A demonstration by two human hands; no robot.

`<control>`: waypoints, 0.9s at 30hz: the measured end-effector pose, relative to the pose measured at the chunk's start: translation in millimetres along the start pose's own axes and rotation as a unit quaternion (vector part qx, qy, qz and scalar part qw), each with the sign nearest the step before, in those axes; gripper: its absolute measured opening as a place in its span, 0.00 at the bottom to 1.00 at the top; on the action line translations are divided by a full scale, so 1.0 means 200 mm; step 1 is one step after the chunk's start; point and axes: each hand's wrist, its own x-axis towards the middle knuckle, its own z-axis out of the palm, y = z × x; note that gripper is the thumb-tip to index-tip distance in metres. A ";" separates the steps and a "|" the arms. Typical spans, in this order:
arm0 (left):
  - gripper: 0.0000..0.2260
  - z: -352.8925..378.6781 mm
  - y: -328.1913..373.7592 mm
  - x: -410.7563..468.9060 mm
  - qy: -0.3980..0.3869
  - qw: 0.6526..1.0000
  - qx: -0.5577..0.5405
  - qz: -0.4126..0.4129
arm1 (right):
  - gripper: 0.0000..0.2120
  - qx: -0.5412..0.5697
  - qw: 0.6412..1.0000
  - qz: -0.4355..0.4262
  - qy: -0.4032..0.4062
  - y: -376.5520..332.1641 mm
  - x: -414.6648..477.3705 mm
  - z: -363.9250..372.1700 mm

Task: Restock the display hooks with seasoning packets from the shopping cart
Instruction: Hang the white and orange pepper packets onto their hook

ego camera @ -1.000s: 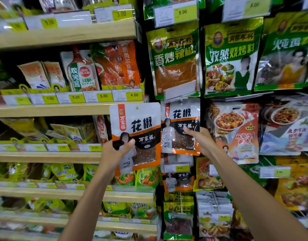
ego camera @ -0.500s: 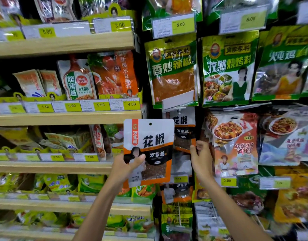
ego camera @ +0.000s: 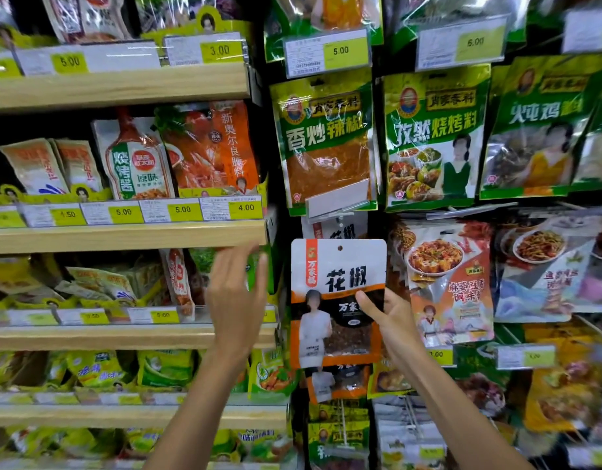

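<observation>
Beside the shelf (ego camera: 123,237), my right hand (ego camera: 391,320) is pinching the seasoning packet (ego camera: 337,286), my left hand (ego camera: 237,296) hovering open.

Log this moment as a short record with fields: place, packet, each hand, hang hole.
place: shop aisle, shelves to the left
packet: white and orange, upright, in front of a matching hung packet
right hand: grips the packet's right edge, thumb on its front
left hand: fingers spread, apart from the packet
hang hole: visible, nothing through it
</observation>
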 end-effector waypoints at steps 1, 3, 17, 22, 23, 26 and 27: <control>0.10 0.00 -0.03 0.06 0.047 0.993 0.066 0.081 | 0.11 -0.005 1.000 -0.001 0.007 0.00 0.00 -0.01; 0.14 0.01 -0.08 0.16 0.045 0.974 0.154 0.162 | 0.08 -0.022 1.000 -0.002 0.020 0.00 0.02 -0.03; 0.15 0.10 -0.29 0.18 -0.054 0.954 0.213 0.205 | 0.04 -0.069 0.996 -0.031 0.042 -0.08 0.14 -0.01; 0.16 0.09 -0.28 0.18 -0.056 0.956 0.208 0.198 | 0.03 -0.057 0.997 -0.015 0.058 -0.10 0.18 0.01; 0.16 0.09 -0.27 0.18 -0.056 0.957 0.206 0.198 | 0.03 -0.058 0.996 -0.012 0.060 -0.10 0.18 0.01; 0.16 0.08 -0.27 0.18 -0.055 0.957 0.202 0.199 | 0.05 -0.059 0.996 -0.008 0.066 -0.11 0.20 0.02; 0.16 0.08 -0.27 0.18 -0.055 0.957 0.202 0.200 | 0.05 -0.058 0.996 -0.010 0.067 -0.12 0.20 0.02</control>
